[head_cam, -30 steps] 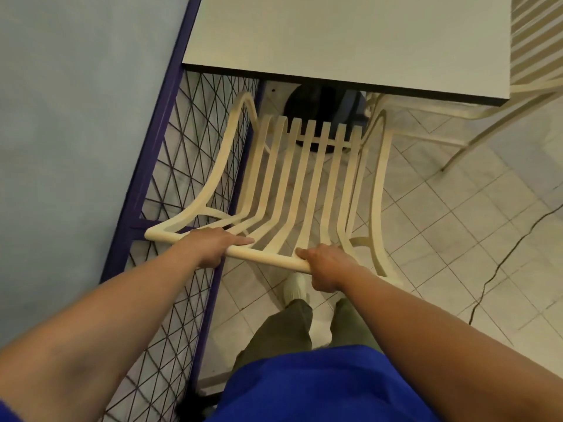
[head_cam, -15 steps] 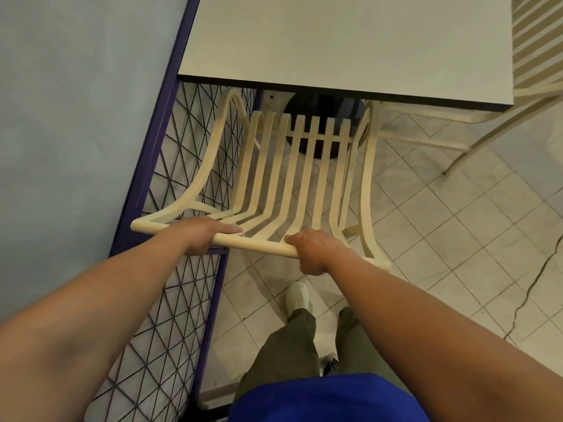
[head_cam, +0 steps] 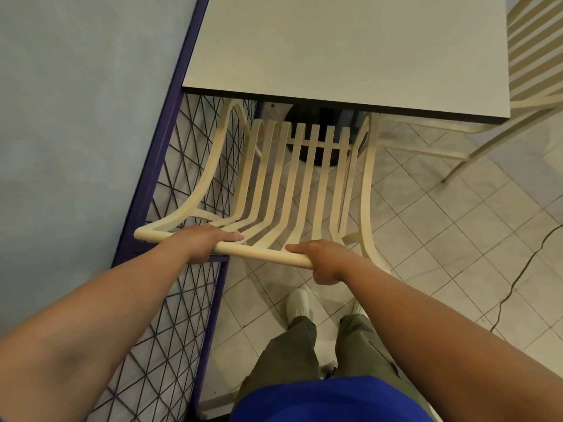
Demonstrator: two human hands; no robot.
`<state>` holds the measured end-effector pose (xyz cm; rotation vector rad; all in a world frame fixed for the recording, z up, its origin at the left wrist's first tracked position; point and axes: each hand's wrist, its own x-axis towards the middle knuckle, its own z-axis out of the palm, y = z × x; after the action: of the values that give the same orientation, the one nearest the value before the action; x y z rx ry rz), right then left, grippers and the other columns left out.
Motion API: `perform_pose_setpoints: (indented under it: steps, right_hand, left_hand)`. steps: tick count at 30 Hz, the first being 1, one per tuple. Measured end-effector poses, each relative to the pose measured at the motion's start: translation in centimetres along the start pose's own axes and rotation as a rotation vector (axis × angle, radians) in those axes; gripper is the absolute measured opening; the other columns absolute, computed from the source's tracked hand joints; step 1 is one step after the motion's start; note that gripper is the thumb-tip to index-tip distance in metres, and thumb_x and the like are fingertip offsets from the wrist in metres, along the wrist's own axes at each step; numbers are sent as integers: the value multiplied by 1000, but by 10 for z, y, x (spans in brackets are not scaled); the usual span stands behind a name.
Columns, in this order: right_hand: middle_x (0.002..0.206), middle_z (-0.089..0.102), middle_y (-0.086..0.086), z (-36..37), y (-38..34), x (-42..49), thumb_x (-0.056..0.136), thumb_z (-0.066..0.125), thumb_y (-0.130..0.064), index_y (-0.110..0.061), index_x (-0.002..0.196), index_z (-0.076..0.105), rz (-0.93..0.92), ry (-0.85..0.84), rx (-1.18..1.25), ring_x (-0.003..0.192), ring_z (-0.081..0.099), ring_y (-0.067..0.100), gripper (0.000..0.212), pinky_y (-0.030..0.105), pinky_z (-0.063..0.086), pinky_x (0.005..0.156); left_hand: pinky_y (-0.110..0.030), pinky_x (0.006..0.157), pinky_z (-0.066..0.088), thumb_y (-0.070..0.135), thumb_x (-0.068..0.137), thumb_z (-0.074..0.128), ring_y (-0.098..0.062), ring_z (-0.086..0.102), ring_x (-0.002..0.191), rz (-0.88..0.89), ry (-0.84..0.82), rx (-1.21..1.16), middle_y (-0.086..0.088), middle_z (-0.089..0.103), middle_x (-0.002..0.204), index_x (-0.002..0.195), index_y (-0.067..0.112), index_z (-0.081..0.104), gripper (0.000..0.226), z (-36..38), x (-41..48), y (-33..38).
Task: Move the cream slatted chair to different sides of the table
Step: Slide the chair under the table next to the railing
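The cream slatted chair (head_cam: pixel 292 184) stands at the near side of the grey square table (head_cam: pixel 350 47), its seat front tucked under the table edge. My left hand (head_cam: pixel 207 242) grips the left part of the chair's top rail. My right hand (head_cam: pixel 323 263) is closed around the rail's right part. Both arms reach forward over my legs. The chair's front legs are hidden under the table.
A purple-framed wire-mesh partition (head_cam: pixel 170 184) and a pale wall run close along the chair's left. A second cream slatted chair (head_cam: pixel 530 71) stands at the table's right side. The black table base (head_cam: pixel 323 117) sits underneath. A dark cable (head_cam: pixel 524 269) crosses the tiled floor at right.
The chair has slid forward, further under the table, with both hands still on the top rail. My feet have stepped forward after it.
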<state>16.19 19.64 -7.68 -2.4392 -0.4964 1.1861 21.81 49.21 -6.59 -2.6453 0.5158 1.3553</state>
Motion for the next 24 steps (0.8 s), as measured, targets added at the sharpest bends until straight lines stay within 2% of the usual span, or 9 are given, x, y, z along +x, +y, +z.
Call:
perform_pose_setpoints:
  steps: [4,8,13,18,22,24]
  right_hand:
    - [131,53,3,4,-2,4,81,66,-3,-41,152,26,25,1,28,104,54,22,90,37,49,91]
    - [127,53,4,5,-2,6,82,66,-4,-41,152,25,29,-1,26,97,52,20,90,35,48,89]
    - [124,56,3,4,-1,5,81,67,-9,-40,152,27,30,3,19,95,51,18,87,34,48,86]
    - [131,55,3,3,0,7,84,63,-30,-39,151,31,39,-7,134,104,55,20,75,38,48,94]
    - [128,55,2,7,1,6,82,65,-17,-45,150,27,51,2,67,100,54,19,83,36,49,88]
    - [128,55,2,7,0,5,81,64,-8,-45,150,27,50,3,62,98,50,17,87,35,47,87]
  left_hand:
    - [-32,72,46,5,92,58,-19,56,107,-3,13,12,5,53,136,141,71,21,90,3,1,-3]
    - [-28,62,38,4,92,56,-16,55,98,-12,27,17,5,53,133,142,70,22,89,5,3,-5]
    - [-34,78,50,4,88,59,-17,55,108,7,45,3,7,52,138,143,67,26,89,2,0,-2]
    - [-36,85,53,6,84,62,-15,55,103,26,-19,-89,10,51,135,128,84,16,101,0,-5,-15]
    - [-29,77,46,-3,89,56,-13,51,98,1,-2,-53,6,48,142,141,71,22,97,-2,-6,-12]
    - [-30,81,46,-6,89,55,-15,50,103,1,-8,-31,4,46,145,145,65,23,96,-4,-6,-8]
